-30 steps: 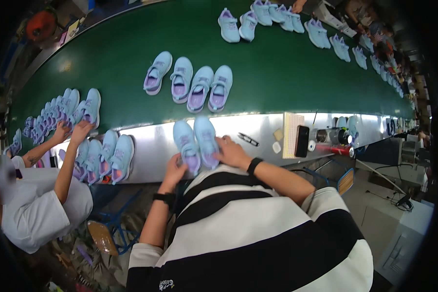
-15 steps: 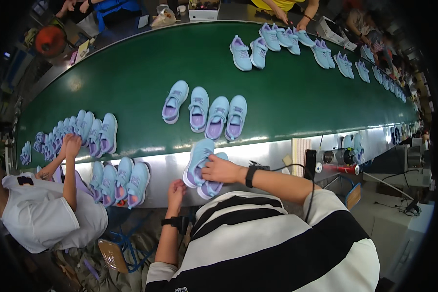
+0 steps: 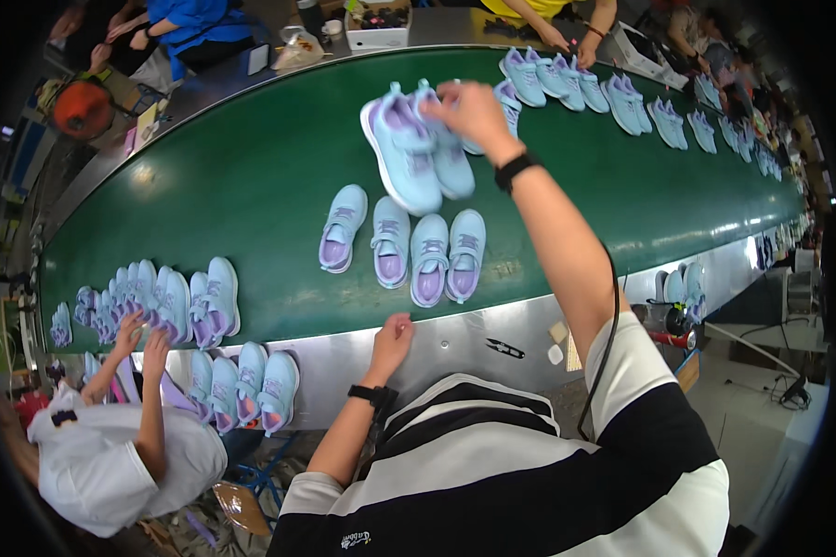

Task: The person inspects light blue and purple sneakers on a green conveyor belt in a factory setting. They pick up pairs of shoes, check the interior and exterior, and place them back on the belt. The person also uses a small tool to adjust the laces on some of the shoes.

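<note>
At the collar end of a light-blue shoe pair [image 3: 409, 176], over the green worktop [image 3: 279, 292], fingers of the right hand [image 3: 472, 113] grasp. Left hand [image 3: 393, 343] empty, loosely curled. Keep soles level, toes clear of four shoes [image 3: 429, 249] standing nearer.

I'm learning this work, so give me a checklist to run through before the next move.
1. Right hand gripping the light-blue sneaker pair: ok.
2. Left hand free: ok, nothing visible in it.
3. Thread snips clear of both hands: ok, lying on the metal ledge.
4. Held toes facing like the four nearby sneakers: not ok, they point the opposite way.
5. Held pair resting on the green work surface: cannot tell.
</note>
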Tool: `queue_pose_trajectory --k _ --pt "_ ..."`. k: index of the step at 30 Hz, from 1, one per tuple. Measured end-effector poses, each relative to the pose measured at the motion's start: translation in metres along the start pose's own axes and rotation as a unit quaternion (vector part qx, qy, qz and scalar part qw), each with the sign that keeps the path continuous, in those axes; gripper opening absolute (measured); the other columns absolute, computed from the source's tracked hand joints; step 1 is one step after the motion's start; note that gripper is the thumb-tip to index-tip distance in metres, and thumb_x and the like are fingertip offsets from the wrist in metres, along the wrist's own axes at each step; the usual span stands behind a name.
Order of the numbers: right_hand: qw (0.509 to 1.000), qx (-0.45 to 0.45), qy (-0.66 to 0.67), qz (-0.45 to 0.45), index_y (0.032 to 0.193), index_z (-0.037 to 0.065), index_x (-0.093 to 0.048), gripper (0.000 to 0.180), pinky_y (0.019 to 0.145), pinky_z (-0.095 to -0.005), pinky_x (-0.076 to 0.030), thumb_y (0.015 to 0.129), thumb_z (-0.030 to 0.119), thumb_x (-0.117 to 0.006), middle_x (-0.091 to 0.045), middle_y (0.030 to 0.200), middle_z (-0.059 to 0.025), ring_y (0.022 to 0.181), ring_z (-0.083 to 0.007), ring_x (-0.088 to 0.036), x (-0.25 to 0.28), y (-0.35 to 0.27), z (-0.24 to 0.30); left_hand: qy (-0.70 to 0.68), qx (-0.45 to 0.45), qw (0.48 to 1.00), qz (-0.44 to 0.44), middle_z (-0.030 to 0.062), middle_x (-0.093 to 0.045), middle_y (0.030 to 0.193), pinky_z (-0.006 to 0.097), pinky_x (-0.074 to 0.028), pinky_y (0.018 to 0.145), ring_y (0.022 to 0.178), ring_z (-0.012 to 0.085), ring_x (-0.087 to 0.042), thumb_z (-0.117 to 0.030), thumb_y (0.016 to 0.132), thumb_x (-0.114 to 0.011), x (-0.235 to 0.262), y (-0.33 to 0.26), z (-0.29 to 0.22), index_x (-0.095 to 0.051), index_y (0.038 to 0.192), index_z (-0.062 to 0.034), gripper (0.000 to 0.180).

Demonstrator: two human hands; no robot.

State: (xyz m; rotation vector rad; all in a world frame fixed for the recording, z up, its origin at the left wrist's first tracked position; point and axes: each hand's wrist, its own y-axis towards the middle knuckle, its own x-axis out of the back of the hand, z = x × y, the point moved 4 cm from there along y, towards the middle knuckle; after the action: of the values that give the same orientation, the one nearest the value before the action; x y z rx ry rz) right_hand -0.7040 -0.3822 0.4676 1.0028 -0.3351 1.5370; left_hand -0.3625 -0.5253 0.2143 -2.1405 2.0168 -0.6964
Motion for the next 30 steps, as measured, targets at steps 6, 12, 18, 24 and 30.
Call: queue_pose_trajectory --k 6,12,18,24,30 --pt "0.997 -0.01 0.033 -0.076 0.083 0.005 -0.064 0.028 0.061 -0.035 -0.049 0.077 0.033 -0.068 -0.064 0.074 -0.0125 0.067 -0.0291 -0.062 0.007 -0.048 -0.103 0.181 -0.062 0.982 -0.011 0.0294 -0.059 0.104 0.044 -0.049 0.079 0.087 0.0422 -0.061 -0.025 0.088 -0.056 -0.03 0.061 -0.052 -0.045 0.123 0.0062 0.049" --pt "0.93 -0.307 0.082 0.185 0.13 0.002 -0.043 0.069 0.076 -0.0333 -0.048 0.074 0.03 -0.071 -0.058 0.104 -0.0157 0.087 -0.0232 -0.058 -0.089 -0.285 -0.168 0.223 -0.012 0.974 0.029 0.0351 -0.058 0.093 0.05 -0.046 0.075 0.085 0.0476 -0.058 -0.015 0.082 -0.059 -0.049 0.095 -0.052 -0.033 0.133 0.0029 0.059" --pt "0.824 -0.411 0.367 0.133 0.129 -0.003 -0.042 0.048 0.087 -0.0316 -0.044 0.083 0.01 -0.047 -0.058 0.11 -0.0143 0.096 -0.0231 -0.057 -0.108 -0.327 -0.161 -0.045 0.063 0.992 0.098 0.012 -0.065 0.082 0.032 -0.048 0.063 0.07 0.0207 -0.063 0.002 0.078 -0.053 -0.028 0.097 -0.046 -0.036 0.134 -0.0031 0.059" --pt "0.633 -0.419 0.615 0.213 0.128 -0.003 -0.044 0.042 0.091 -0.0277 -0.043 0.087 0.005 -0.042 -0.056 0.119 -0.0078 0.105 -0.0144 -0.054 -0.043 -0.339 -0.067 -0.34 0.125 0.918 0.163 0.0083 -0.041 0.136 0.033 -0.039 0.098 0.12 0.0184 -0.046 -0.001 0.089 -0.044 0.003 0.005 -0.079 -0.022 0.143 -0.0095 0.06" --pt "0.592 -0.373 0.686 0.2 0.136 -0.002 -0.033 0.054 0.097 -0.0295 -0.039 0.084 0.001 -0.042 -0.046 0.13 -0.0094 0.114 -0.0158 -0.049 -0.004 -0.342 0.018 -0.493 0.116 0.855 0.113 0.0037 -0.037 0.142 0.04 -0.027 0.109 0.129 0.0243 -0.039 -0.019 0.092 -0.045 0.021 -0.072 -0.13 -0.021 0.145 -0.0137 0.059"
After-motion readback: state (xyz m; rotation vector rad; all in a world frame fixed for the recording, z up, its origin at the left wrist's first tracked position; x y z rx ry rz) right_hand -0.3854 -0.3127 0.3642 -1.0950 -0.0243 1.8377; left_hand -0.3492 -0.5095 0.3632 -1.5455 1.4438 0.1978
